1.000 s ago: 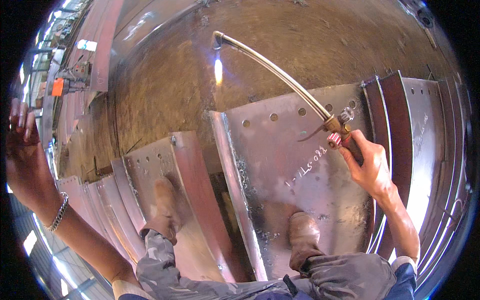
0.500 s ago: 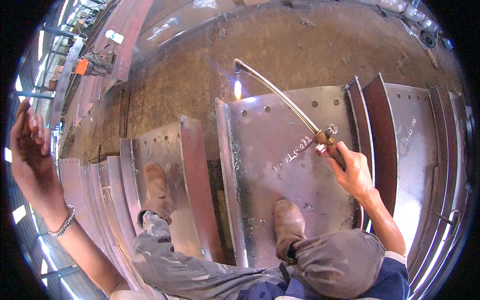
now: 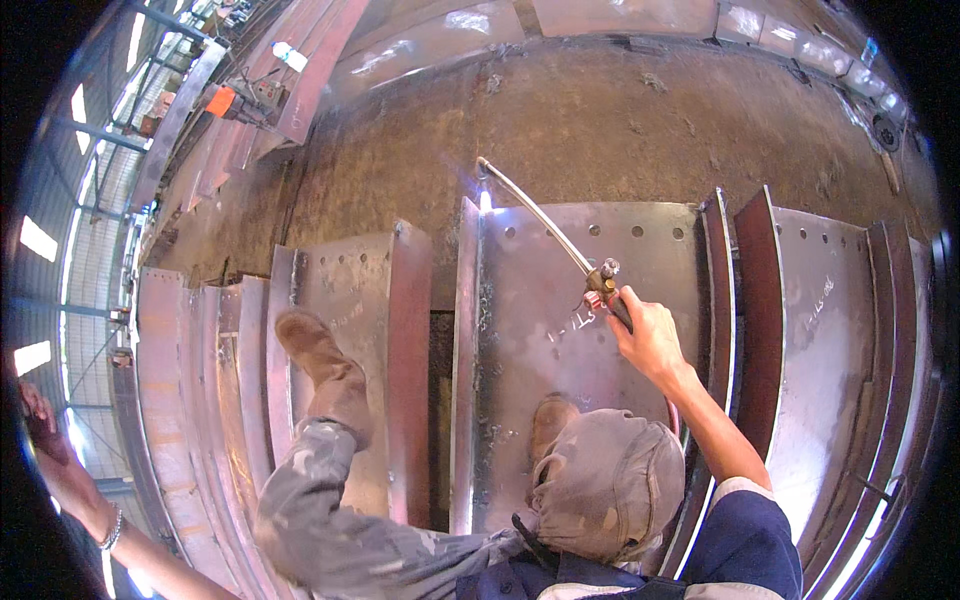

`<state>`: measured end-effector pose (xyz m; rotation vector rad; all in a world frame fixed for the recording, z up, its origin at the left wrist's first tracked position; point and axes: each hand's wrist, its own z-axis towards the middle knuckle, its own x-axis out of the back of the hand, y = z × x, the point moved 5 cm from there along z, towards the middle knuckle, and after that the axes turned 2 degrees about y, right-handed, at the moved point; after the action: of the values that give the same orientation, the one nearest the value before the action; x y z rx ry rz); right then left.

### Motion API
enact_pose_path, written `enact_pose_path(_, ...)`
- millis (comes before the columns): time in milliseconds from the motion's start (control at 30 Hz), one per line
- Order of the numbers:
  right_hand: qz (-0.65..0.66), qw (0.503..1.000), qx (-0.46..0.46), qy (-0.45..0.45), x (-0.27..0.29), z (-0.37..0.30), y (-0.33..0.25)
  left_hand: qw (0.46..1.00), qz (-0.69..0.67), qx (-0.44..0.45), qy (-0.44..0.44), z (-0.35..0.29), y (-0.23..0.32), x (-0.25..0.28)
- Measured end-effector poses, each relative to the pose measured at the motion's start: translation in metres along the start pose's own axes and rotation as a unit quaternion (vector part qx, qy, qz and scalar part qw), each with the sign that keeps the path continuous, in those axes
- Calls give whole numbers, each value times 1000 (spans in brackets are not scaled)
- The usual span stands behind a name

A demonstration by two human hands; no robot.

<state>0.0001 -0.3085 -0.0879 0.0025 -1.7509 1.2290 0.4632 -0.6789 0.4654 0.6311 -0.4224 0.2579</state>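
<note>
My right hand point(image 3: 648, 338) is closed round the dark handle of a gas cutting torch point(image 3: 543, 218). The torch's long metal tubes reach up and left from a brass valve body to a bent head. A bright flame point(image 3: 486, 201) burns downward from the tip, at the far left corner of a steel H-beam point(image 3: 590, 270). That beam's web carries a row of round holes and chalk marks. Out at the left rim, my left hand point(image 3: 45, 420) is raised in the air, holding nothing; its fingers are partly in shadow and look loosely apart.
My boots stand on two neighbouring beams, with a gap point(image 3: 440, 400) between them. More steel beams point(image 3: 820, 330) lie to the right and several others to the left. Beyond is a brown floor point(image 3: 560, 110). An orange-and-grey machine point(image 3: 222, 100) and a bottle point(image 3: 290, 55) sit at the upper left.
My view has shifted. My left hand has moved down and outward to the left rim. The torch remains in my right hand, and its flame now meets the beam's left corner more closely.
</note>
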Motion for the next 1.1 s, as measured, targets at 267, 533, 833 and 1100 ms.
enact_pose_path(267, -40, 998, 38, 1, 0, 10, -11, 966, 126, 216, -65, -95, -50, -77)
enact_pose_path(533, -60, 998, 14, 13, 22, -26, -8, 885, -54, 383, -259, -207, -64, -261)
enact_pose_path(833, -66, 997, -7, 41, 22, -35, -37, 737, -319, 395, -446, -333, -53, -492)
enact_pose_path(1100, -49, 998, -43, 23, -11, -32, -70, 733, -338, 414, -421, -393, -71, -594)
